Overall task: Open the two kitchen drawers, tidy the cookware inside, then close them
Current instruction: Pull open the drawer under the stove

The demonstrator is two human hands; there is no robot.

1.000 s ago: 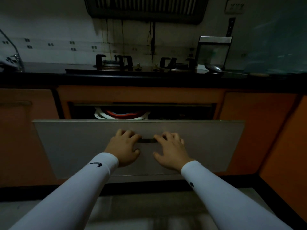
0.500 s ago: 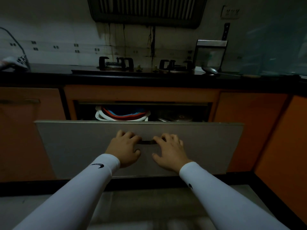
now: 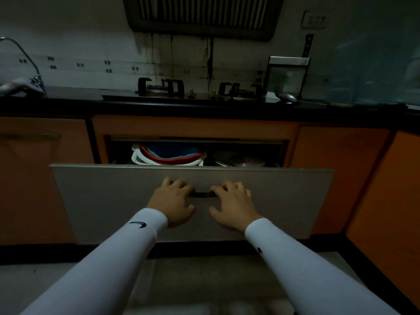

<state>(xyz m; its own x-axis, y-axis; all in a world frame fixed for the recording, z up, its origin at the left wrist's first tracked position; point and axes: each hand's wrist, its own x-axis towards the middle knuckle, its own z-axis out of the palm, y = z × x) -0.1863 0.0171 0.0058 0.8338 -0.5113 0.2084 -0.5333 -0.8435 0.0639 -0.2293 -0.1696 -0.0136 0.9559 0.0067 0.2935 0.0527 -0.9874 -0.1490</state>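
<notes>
A wide grey drawer front [image 3: 109, 196] stands partly pulled out below the stove. My left hand [image 3: 173, 202] and my right hand [image 3: 231, 205] both curl their fingers over the dark handle [image 3: 203, 194] at its middle. Inside the gap, on the left, sits a stack of basins [image 3: 169, 156]: white outside, red and blue within. To the right of them lie metal lids or pans [image 3: 242, 160], one with a red knob. The rest of the drawer's inside is hidden by the front panel.
Orange cabinet doors [image 3: 34, 178] flank the drawer; another orange panel [image 3: 391, 212] juts forward on the right. The black countertop [image 3: 68, 103] carries a gas hob [image 3: 200, 90], a ladle [image 3: 286, 96] and a tap [image 3: 34, 80] at far left. Grey floor lies below.
The drawer has slid further out towards me. The basins and the metal lids inside show more than before. Both hands keep their hold on the handle.
</notes>
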